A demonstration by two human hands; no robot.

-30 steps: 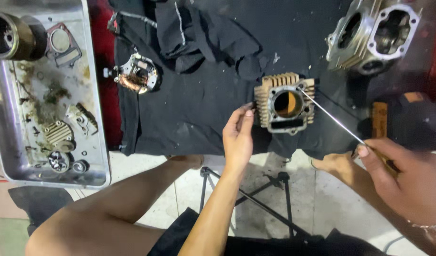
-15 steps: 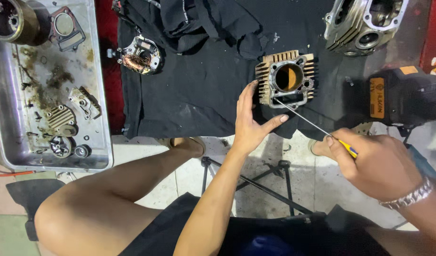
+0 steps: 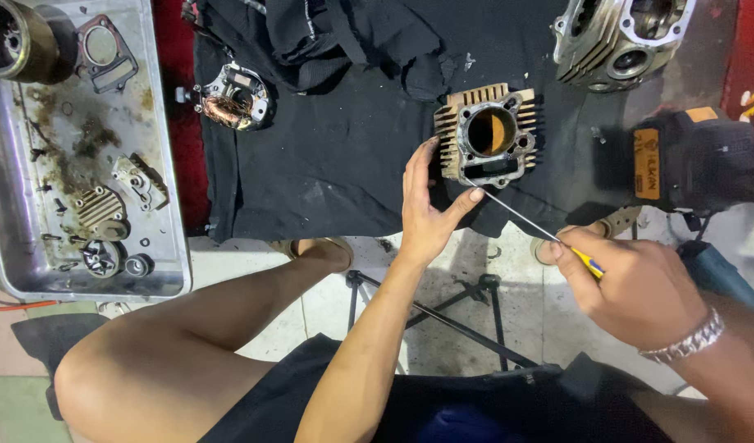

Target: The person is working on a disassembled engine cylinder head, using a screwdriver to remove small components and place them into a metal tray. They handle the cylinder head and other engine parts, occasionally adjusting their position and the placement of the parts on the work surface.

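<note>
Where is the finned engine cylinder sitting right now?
In the head view, the finned cylinder sits upper centre-right on the black cloth, the left hand touching its lower-left side, the cylinder head beyond it.

Left hand (image 3: pixel 426 209) steadies finned cylinder (image 3: pixel 488 135); right hand (image 3: pixel 631 283) holds screwdriver (image 3: pixel 529 221).

Dull, grimy finned metal cylinder (image 3: pixel 488 135) on matt black cloth (image 3: pixel 344 156); shiny thin steel screwdriver shaft (image 3: pixel 516 213)

Single head-worn view, looking steeply down from above the seated person's lap, close in. Frame top faces away from the wearer. The black cloth (image 3: pixel 336 164) fills centre; the dented metal tray (image 3: pixel 8 213) lies at 9 o'clock, forearms entering from 6 and 4 o'clock.
</note>
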